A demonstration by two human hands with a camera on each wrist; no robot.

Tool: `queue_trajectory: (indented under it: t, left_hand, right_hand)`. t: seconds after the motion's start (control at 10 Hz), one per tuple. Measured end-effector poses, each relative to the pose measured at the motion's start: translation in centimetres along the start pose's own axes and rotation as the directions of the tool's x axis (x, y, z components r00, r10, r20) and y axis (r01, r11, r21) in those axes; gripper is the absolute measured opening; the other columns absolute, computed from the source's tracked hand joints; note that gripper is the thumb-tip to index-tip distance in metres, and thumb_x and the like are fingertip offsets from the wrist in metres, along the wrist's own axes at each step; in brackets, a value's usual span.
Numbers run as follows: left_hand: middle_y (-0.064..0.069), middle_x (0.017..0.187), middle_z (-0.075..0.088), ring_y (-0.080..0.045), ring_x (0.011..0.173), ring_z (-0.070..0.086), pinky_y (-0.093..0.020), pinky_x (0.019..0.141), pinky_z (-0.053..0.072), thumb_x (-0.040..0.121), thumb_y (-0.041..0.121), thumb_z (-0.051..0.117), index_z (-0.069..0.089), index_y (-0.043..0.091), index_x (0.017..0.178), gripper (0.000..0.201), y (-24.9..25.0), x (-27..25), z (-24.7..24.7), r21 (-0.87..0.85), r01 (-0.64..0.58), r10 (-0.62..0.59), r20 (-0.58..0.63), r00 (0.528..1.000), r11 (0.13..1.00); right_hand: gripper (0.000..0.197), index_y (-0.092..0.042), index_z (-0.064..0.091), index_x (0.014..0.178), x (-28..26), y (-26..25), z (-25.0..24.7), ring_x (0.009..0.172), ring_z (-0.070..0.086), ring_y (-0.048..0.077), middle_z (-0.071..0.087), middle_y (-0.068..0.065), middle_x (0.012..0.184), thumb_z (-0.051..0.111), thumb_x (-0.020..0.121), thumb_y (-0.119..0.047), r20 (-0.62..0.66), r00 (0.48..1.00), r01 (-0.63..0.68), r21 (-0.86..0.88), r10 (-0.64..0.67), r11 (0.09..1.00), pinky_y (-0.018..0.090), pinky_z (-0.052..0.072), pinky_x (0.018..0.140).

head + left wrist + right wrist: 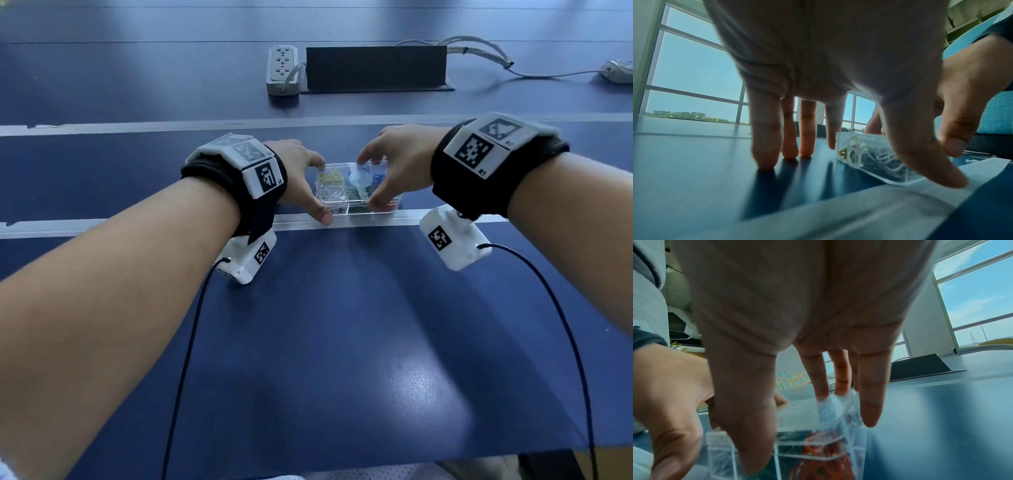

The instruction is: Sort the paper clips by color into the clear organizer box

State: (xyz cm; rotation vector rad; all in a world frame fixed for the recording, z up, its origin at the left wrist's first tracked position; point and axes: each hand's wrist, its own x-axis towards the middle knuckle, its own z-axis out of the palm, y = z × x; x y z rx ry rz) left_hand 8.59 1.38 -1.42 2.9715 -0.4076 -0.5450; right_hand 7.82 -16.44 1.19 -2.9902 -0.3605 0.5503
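The clear organizer box (358, 190) is set on the blue desk (342, 325), against a pale strip (137, 224) that runs across it, and is framed between the two hands. Its compartments are seen to be filled already: yellow paper clips (330, 177) at the far corner by the left fingers, white paper clips (334, 197) nearer on that side, blue paper clips (371, 171) under the right fingers, green paper clips (356, 195) in the middle and red paper clips (824, 456) at the near right end. No loose clip is seen on the desk, so the sorting is judged to be done or nearly so; what is left appears to be the closing of the transparent lid (818, 412), which is held above the box.

The left hand (301, 181) is spread wide, its thumb (937, 168) laid along the near wall of the box, its forefinger at the far corner and the other fingers (764, 146) planted straight on the desk just beside it. The lid is pinched by the right hand (394, 168), thumb at the near edge and fingers at the far edge.

Well beyond the fingers, a white power strip (282, 70) and a black raised cable flap (375, 68) are seen.
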Motion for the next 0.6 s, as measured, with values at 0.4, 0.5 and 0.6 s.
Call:
queue_trajectory:
  t: [0.4, 0.5, 0.6]
  left_hand:
    - [-0.005, 0.128, 0.044, -0.026, 0.119, 0.047, -0.033, 0.095, 0.04, 0.059, 0.06, 0.077, 0.048, 0.025, 0.132, 0.087, 1.1, 0.4, -0.4, -0.007, 0.032, -0.032, 0.049, 0.998, 0.999]
    - [-0.006, 0.128, 0.043, -0.027, 0.12, 0.046, -0.034, 0.095, 0.04, 0.061, 0.06, 0.076, 0.045, 0.025, 0.135, 0.088, 1.2, 0.4, 0.0, 0.009, 0.044, -0.044, 0.022, 0.999, 0.999]
    - [-0.006, 0.124, 0.041, -0.031, 0.12, 0.047, -0.039, 0.099, 0.042, 0.059, 0.064, 0.074, 0.035, 0.027, 0.141, 0.098, 1.2, 0.0, 0.4, 0.025, 0.067, -0.068, 0.035, 0.997, 0.997]
  right_hand:
    - [0.08, -0.023, 0.056, 0.13, -0.6, 0.3, 0.2, 0.118, 0.056, 0.019, 0.06, -0.004, 0.127, 0.084, 0.058, -0.045, -0.021, 1.0, -0.011, 0.09, 0.012, 0.996, 0.031, 0.042, 0.099]
    - [0.073, -0.022, 0.057, 0.13, -0.7, 0.1, 0.3, 0.119, 0.054, 0.023, 0.06, 0.0, 0.129, 0.081, 0.064, -0.044, -0.039, 0.999, 0.001, 0.029, 0.001, 1.0, 0.036, 0.044, 0.101]
    - [0.081, -0.022, 0.041, 0.141, -1.5, -0.2, 0.7, 0.125, 0.049, 0.026, 0.056, 0.004, 0.135, 0.077, 0.071, -0.041, -0.013, 1.0, -0.027, 0.001, 0.028, 1.0, 0.036, 0.042, 0.102]
